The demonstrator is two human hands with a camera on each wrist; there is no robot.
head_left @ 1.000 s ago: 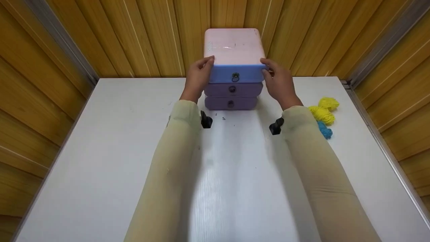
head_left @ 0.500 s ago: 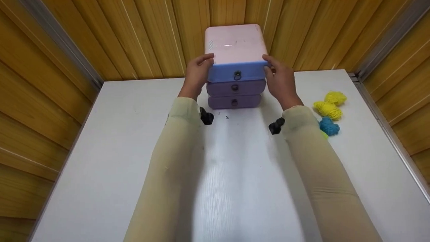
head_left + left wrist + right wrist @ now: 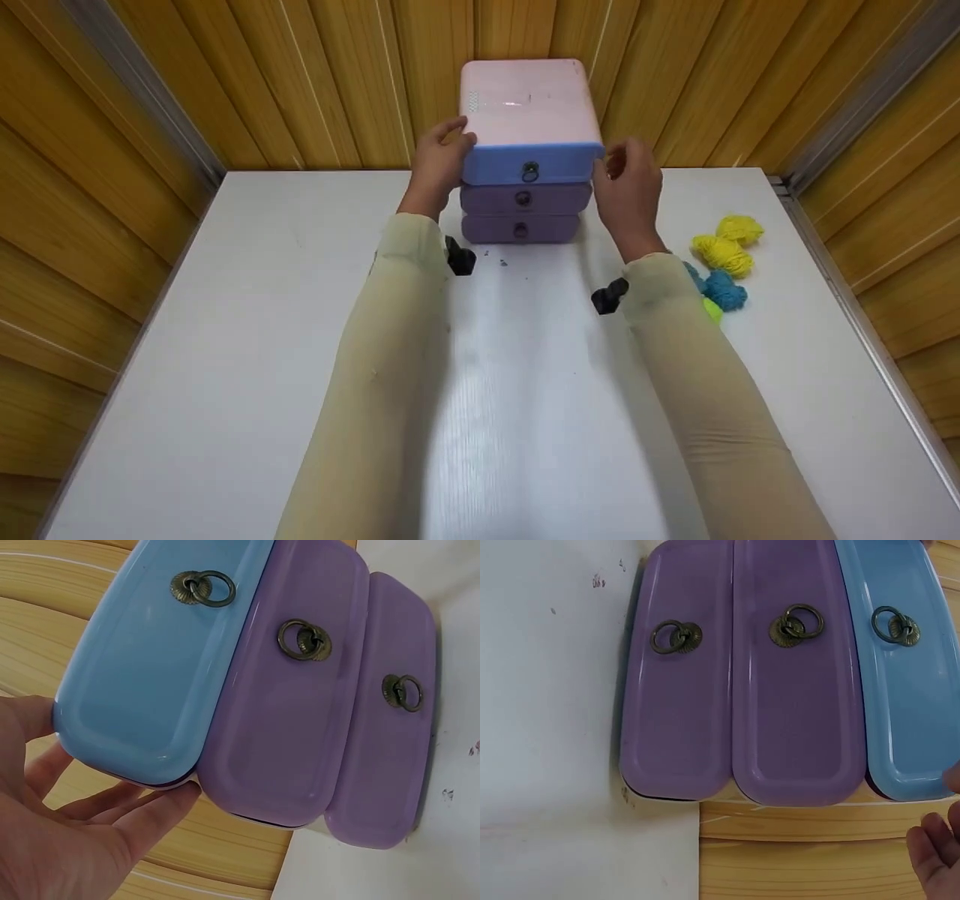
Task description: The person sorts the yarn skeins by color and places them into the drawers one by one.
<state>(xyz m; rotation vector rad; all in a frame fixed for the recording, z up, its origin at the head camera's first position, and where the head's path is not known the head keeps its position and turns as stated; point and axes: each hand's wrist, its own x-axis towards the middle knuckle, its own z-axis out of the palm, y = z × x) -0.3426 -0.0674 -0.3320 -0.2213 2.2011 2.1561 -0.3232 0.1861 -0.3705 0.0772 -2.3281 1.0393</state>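
A small chest of drawers with a pink top (image 3: pixel 531 105) stands against the wooden wall. Its upper drawer is blue (image 3: pixel 495 165); the two below, a middle drawer (image 3: pixel 799 712) and a bottom drawer (image 3: pixel 676 705), are purple. Each front carries a bronze ring pull. My left hand (image 3: pixel 436 165) lies along the chest's left side near the top, thumb at the blue drawer's edge and fingers extended against the side in the left wrist view. At the opposite corner, my right hand (image 3: pixel 628 184) has its thumb by the blue front, the other fingers loosely bent and off the pink top.
Yellow yarn balls (image 3: pixel 724 255), blue yarn (image 3: pixel 725 290) and a lime one (image 3: pixel 712 309) lie on the white table (image 3: pixel 247 337), right of the chest, beside my right sleeve. Wooden panels (image 3: pixel 330 82) enclose the back and sides.
My right fingers have come off the pink top and drawn to the right of the chest's corner. The left hand stays at its side. The head view has shifted slightly.
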